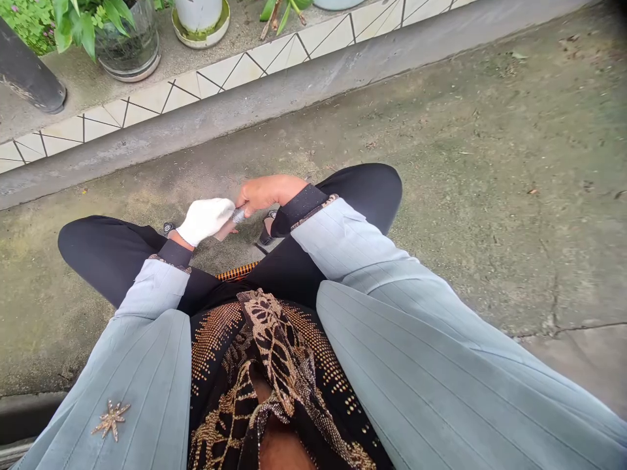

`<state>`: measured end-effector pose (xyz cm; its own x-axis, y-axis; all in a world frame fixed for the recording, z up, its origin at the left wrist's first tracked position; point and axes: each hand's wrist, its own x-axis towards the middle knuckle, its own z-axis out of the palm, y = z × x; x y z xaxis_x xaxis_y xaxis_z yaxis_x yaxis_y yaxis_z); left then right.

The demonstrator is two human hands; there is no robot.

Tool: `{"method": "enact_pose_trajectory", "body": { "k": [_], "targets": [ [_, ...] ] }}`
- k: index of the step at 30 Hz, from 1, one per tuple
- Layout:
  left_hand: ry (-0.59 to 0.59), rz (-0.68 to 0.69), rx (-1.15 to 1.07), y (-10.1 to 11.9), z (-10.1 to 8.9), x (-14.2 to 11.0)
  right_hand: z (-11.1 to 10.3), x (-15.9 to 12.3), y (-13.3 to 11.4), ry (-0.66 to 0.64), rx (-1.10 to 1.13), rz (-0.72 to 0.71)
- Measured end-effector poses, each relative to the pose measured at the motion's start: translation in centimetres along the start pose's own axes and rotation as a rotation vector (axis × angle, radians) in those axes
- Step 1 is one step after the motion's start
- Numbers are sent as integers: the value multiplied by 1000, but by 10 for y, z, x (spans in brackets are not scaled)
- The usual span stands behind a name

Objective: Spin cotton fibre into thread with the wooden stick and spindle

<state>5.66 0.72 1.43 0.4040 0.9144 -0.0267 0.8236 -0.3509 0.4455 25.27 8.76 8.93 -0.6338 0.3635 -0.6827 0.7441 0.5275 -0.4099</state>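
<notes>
My left hand [204,219] wears a white glove and is curled closed; what it holds, if anything, is hidden. My bare right hand [267,192] is just right of it, fingers pinched on a small grey metallic object [238,214] that sits between the two hands. Both hands hover above my knees in black trousers, over the concrete ground [465,170]. Pale grey striped sleeves cover both forearms.
A raised kerb with white diamond-pattern tiles [230,68] runs across the top. On it stand a glass pot with a green plant [128,42] and a white pot on a saucer [200,18]. A dark post base [30,78] stands at the far left. A crack marks the ground at right.
</notes>
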Motion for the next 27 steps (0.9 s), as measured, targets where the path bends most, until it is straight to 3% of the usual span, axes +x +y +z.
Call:
{"method": "enact_pose_trajectory", "body": {
  "k": [5,10,15,18,20,22,27],
  "targets": [
    [-31,-48,-460,-11,-12,6,-1,-7,9,-77,197,-126],
    [43,-218,-922,-22,-11,7,-4,-22,17,-15,451,-241],
    [109,-236,-1059,-21,3,9,-5,-31,27,217,779,-350],
    [62,-238,-1110,-13,5,7,-5,-27,31,477,919,-400],
    [13,-214,-1104,-7,3,4,-6,-23,33,649,943,-335],
    [-1,-183,-1061,-4,1,2,-7,-17,35,733,883,-221],
    [21,-69,-903,-5,2,1,-5,-5,33,728,464,21]
  ]
}}
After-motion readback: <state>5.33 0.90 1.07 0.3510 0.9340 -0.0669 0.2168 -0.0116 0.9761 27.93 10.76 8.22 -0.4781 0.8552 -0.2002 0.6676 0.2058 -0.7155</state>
